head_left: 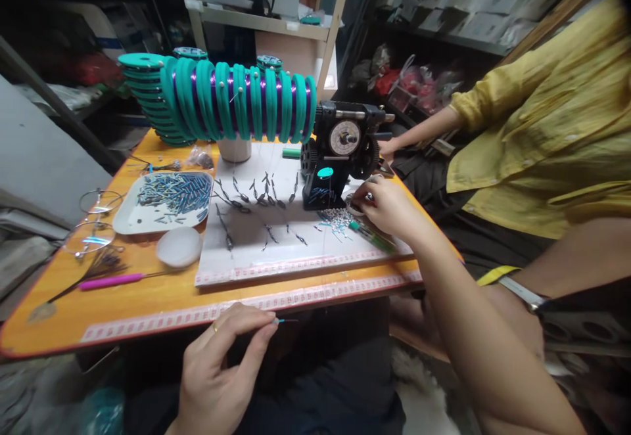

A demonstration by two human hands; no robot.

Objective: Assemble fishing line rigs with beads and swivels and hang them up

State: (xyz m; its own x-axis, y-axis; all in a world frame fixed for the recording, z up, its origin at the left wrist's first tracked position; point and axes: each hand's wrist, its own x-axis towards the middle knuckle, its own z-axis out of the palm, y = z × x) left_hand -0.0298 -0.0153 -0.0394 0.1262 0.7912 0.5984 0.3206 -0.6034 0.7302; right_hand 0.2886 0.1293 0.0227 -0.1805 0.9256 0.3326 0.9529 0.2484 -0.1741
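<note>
My left hand (224, 366) is in front of the table's near edge. Its thumb and forefinger pinch a small blue piece with a thin needle-like tip (286, 320). Over the right side of the white board (256, 261), my right hand (382, 205) has its fingers drawn together beside a shiny round metal thing (353, 202); what they hold, if anything, is hidden. Close by lie a scatter of small whitish beads (335, 217), thin blue pieces and a green tool (372, 236). Behind them stands a black hand-crank winding machine (340, 146) with a dial.
Green ringed spools with purple thread (241, 103) stretch left of the machine. Dark swivel-like pieces (239, 205) lie on the board. Leftward are a tray (162, 202) of small tubes, a white dish (178, 247), a pink-handled tool (111, 282) and eyeglasses (89, 238). A person in yellow (537, 126) sits at right.
</note>
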